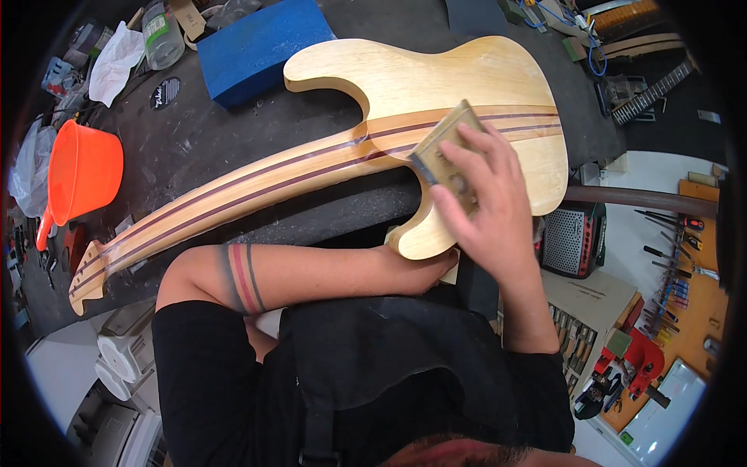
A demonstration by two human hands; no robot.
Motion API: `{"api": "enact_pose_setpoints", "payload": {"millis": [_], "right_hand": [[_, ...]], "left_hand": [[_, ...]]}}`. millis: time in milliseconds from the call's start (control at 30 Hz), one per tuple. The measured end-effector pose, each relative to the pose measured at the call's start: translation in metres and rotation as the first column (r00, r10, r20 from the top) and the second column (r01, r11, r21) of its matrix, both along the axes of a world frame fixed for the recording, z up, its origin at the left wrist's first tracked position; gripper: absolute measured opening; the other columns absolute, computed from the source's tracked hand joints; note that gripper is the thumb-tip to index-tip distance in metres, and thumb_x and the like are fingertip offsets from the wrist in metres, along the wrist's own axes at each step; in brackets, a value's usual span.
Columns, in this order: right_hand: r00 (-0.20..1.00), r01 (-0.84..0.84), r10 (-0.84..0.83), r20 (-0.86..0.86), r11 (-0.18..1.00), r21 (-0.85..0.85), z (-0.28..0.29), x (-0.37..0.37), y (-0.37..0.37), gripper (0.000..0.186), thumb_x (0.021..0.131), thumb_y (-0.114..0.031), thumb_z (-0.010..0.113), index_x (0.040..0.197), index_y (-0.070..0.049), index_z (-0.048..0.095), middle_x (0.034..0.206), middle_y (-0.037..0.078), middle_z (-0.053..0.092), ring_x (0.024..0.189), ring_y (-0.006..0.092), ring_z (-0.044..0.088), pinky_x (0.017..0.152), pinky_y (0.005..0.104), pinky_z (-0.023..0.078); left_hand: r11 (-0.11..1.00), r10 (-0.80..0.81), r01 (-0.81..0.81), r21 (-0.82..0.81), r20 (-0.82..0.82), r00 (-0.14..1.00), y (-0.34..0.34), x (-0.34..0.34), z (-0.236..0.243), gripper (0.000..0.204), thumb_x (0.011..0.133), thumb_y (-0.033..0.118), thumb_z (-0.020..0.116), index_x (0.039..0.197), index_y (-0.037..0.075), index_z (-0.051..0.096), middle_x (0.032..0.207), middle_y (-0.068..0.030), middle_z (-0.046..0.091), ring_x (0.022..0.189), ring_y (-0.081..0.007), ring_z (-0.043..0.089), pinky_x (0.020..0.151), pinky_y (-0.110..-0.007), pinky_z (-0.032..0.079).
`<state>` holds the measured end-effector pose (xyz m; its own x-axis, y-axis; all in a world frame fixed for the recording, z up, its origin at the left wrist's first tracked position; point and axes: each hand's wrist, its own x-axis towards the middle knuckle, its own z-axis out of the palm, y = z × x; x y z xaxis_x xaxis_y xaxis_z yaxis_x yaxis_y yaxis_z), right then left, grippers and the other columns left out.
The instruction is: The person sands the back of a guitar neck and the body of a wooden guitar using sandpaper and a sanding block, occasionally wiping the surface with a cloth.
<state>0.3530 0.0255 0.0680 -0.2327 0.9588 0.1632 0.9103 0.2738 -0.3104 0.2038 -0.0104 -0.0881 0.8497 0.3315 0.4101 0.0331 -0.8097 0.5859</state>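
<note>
An electric guitar body with its neck, pale wood with darker stripes along the middle, lies across the dark bench, its headstock toward the lower left. My right hand grips a flat tan sanding block from above, fingers spread over it and thumb at its near edge. The block sits tilted on the striped middle of the body, beside the near cutaway. My left forearm runs along the near side, and my left hand is at the underside of the near horn. The guitar hides most of its fingers.
A blue block stands beyond the neck. On the left are an orange dipper, a plastic bottle and a crumpled white cloth or paper. To the right sit a speaker-like box and a wall tool rack.
</note>
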Motion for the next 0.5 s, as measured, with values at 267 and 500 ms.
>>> {"api": "enact_pose_setpoints", "payload": {"millis": [267, 500], "right_hand": [[0.989, 0.128, -0.122, -0.083, 0.989, 0.069, -0.016, 0.022, 0.024, 0.041, 0.103, -0.025, 0.082, 0.14, -0.007, 0.079, 0.155, 0.021, 0.07, 0.149, 0.0475, 0.063, 0.127, 0.0573, 0.05], [0.95, 0.314, -0.313, -0.019, 0.946, 0.083, -0.005, 0.03, 0.03, 0.036, 0.104, -0.028, 0.081, 0.135, -0.01, 0.081, 0.142, 0.021, 0.075, 0.135, 0.0449, 0.07, 0.12, 0.0588, 0.051]], "left_hand": [[0.993, -0.056, 0.039, -0.113, -0.154, 0.986, 0.001, 0.002, -0.002, 0.038, 0.092, 0.028, 0.079, 0.12, 0.001, 0.075, 0.118, -0.0209, 0.073, 0.121, -0.0473, 0.073, 0.109, -0.058, 0.059], [0.997, 0.053, -0.044, 0.068, -0.136, 0.989, 0.005, -0.008, 0.017, 0.038, 0.09, 0.027, 0.08, 0.119, 0.003, 0.08, 0.115, -0.0179, 0.076, 0.118, -0.043, 0.076, 0.102, -0.057, 0.062]]}}
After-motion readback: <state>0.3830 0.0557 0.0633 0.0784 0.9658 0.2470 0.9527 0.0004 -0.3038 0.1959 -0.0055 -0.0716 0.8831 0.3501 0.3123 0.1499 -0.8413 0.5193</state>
